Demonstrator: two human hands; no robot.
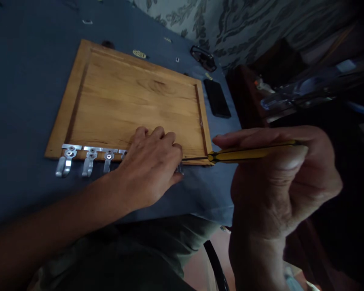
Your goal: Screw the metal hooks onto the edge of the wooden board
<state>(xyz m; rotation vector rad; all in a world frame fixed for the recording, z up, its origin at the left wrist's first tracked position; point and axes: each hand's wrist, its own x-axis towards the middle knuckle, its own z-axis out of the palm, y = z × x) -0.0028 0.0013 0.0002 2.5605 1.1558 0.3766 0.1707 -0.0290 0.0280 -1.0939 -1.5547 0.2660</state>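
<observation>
A wooden board (133, 97) lies flat on a blue-covered table (21, 81). Several metal hooks (89, 159) are screwed along its near edge. My left hand (150, 167) rests on that edge to the right of the visible hooks, fingers curled over a metal piece that is mostly hidden beneath them. My right hand (279, 178) is closed around a yellow-handled screwdriver (248, 153). Its dark shaft points left and reaches the spot under my left fingers.
A black phone (216, 99) lies to the right of the board. A dark strap-like object (203, 57) and small scattered hardware bits (139, 53) sit beyond the board. Patterned fabric (230, 24) hangs behind the table. Dark furniture stands at the right.
</observation>
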